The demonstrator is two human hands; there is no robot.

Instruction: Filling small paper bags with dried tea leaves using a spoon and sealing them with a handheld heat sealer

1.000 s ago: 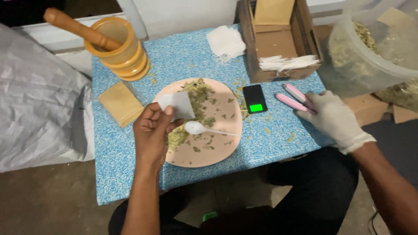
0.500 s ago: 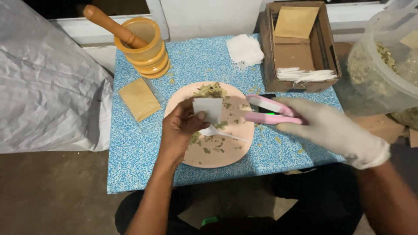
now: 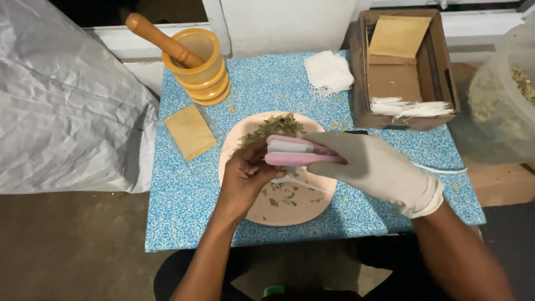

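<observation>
the gloved right hand had its fingers pinching a pink clamp tool shut over the peach plate, mid-table. the bare left hand pinched something small at its tip, i think a little white bag, mostly hidden. a slip could scatter the herbs at the plate's 12 o'clock. the tub at 3 o'clock was cut off.

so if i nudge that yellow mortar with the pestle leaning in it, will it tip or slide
The mortar looks squat and wide-based, so it would probably slide on the blue table rather than tip. The pestle leans loose against the rim, well past it, so it would likely shift or roll around.
</observation>
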